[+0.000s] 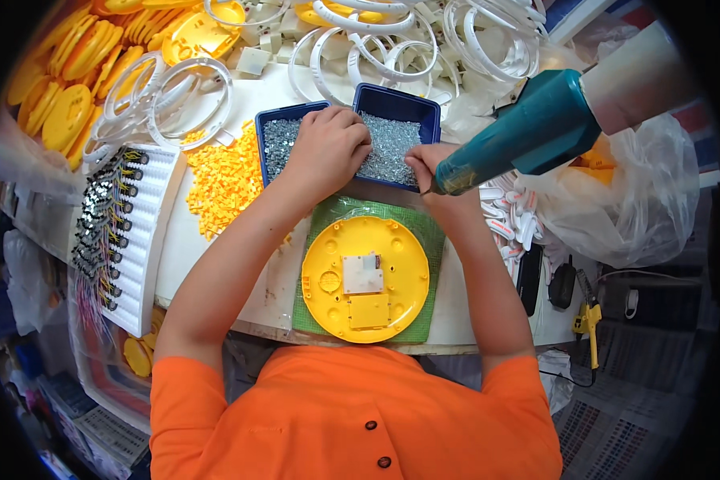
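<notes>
Two dark blue bins [437, 120] full of small silvery screws [392, 142] stand side by side at mid-table. My left hand [328, 144] rests over the join between them, fingers curled down and closed; what they hold cannot be made out. At the right bin's near corner, my right hand [434, 170] has its thumb and forefinger pinched together, partly hidden behind a teal power screwdriver [528, 124]. Whatever sits in that pinch is too small to tell. Nearer me, a round yellow plastic housing [408, 280] with a white box-shaped module [363, 274] lies on a green mat [436, 232].
Small yellow parts [220, 188] are heaped left of the bins, beside a white foam tray [148, 240] of wired components. White rings [336, 60] and yellow discs [68, 116] pile up behind. On the right are white pieces [516, 212], a plastic bag [648, 192] and a yellow-handled tool [590, 320].
</notes>
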